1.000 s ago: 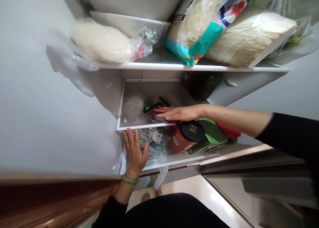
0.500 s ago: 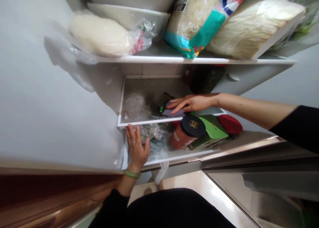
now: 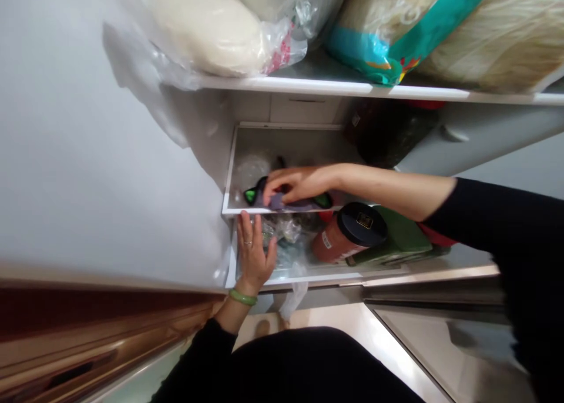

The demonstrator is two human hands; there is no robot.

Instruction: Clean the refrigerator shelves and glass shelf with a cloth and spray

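My right hand is closed on a purple cloth with black edging and bright green patches. It presses the cloth onto the front left part of a glass shelf with a white rim, inside a fridge. Part of the cloth is hidden under my fingers. Wearing a ring and a green bangle, my left hand has its fingers stretched out, the tips touching the shelf's front edge near the left corner. Nothing is held in it.
Below stand a reddish canister with a black lid, a green box and crumpled plastic bags. A dark jar stands at the back right. Overhead, a shelf carries a bagged white lump and a teal-printed bag.
My right hand has slid the cloth leftward along the shelf, and more of the cloth shows now. My left hand keeps its place by the shelf corner. The view has shifted.
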